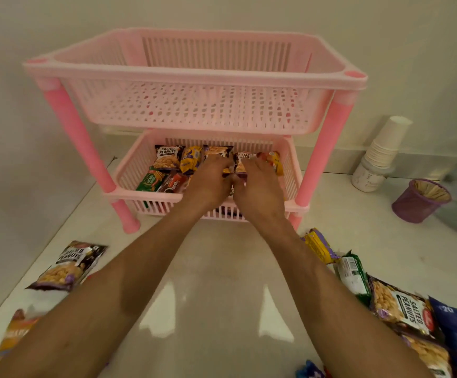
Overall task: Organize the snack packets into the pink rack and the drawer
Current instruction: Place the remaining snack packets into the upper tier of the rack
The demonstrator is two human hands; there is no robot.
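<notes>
A pink two-tier rack [194, 75] stands on the white counter against the wall. Its top basket holds nothing. Its lower basket [129, 170] holds several snack packets, among them a salted peanuts packet [166, 156] and a green packet [149, 180]. Both my hands reach into the lower basket side by side. My left hand [208, 184] and my right hand [258, 190] have their fingers on packets in the middle of the basket; what each grips is hidden. Loose packets lie on the counter: a peanuts packet [67, 267] at left and a pile [396, 306] at right.
A stack of white paper cups [383, 151] leans by the wall at right. A purple cup of wooden sticks [419, 199] stands beside it, with a clear container at the right edge. An orange packet [14, 334] lies at bottom left. No drawer is in view.
</notes>
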